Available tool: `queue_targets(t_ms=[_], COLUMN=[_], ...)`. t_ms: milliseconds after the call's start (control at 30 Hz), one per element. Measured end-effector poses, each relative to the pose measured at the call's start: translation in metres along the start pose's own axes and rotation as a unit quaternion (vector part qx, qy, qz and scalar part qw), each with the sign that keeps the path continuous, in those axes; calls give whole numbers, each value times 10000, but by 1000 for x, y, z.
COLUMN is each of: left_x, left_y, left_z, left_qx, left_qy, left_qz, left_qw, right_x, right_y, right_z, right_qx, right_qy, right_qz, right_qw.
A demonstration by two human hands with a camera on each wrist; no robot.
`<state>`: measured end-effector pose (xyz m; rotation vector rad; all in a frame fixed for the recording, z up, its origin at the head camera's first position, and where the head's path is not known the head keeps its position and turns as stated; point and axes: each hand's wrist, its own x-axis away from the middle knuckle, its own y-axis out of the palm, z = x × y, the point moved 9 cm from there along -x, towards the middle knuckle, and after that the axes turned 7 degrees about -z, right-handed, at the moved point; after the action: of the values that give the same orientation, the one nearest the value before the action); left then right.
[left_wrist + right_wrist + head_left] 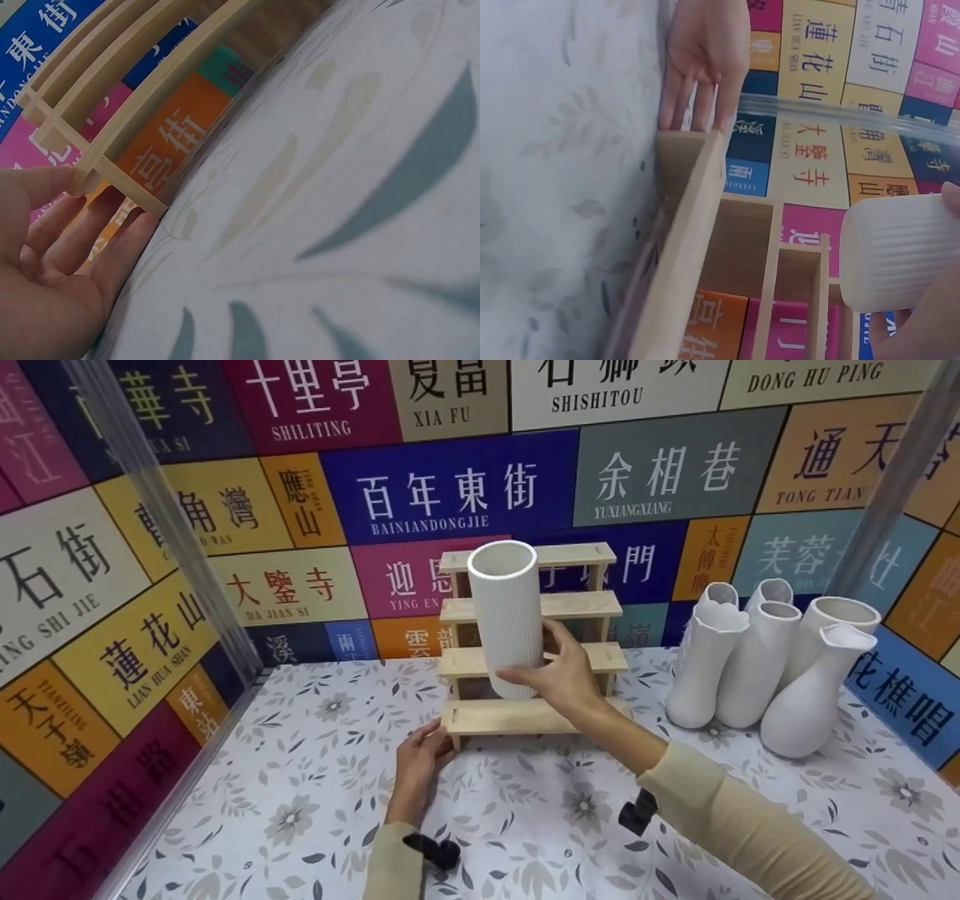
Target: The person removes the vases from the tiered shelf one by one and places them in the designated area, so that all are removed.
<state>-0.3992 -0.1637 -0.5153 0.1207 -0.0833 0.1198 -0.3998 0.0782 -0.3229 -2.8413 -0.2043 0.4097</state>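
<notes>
A tall white ribbed cylindrical vase point(510, 622) stands nearly upright in the air in front of a stepped wooden shelf point(517, 718). My right hand point(562, 671) grips its lower part from the right, thumb across the front. In the right wrist view the vase point(892, 251) shows its base, apart from the shelf boards. My left hand point(420, 761) holds the front left corner of the shelf's lowest step. The left wrist view shows the thumb on top of that corner and the fingers point(124, 247) by its side leg near the cloth.
Several white vases point(780, 660) of different shapes stand grouped at the right. A flower-patterned cloth point(300, 780) covers the table. Behind rises a wall of colourful sign panels point(450, 487), with clear upright posts point(187, 525) at the corners.
</notes>
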Motion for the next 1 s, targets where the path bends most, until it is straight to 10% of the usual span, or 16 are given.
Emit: queue_targets(t_ms=[400,1000], left_x=[-1,-2], left_y=[-1,0], left_z=[-3,-1], left_qx=[-44,51], left_qy=[-141,-52], left_qz=[34,9], left_qw=[9999,10000], right_x=[62,110], right_y=[-60,-152], right_z=[17,46], right_qx=[-358,751], right_qy=[210,389], right_qz=[267,1355], right_qw=[9988,9872])
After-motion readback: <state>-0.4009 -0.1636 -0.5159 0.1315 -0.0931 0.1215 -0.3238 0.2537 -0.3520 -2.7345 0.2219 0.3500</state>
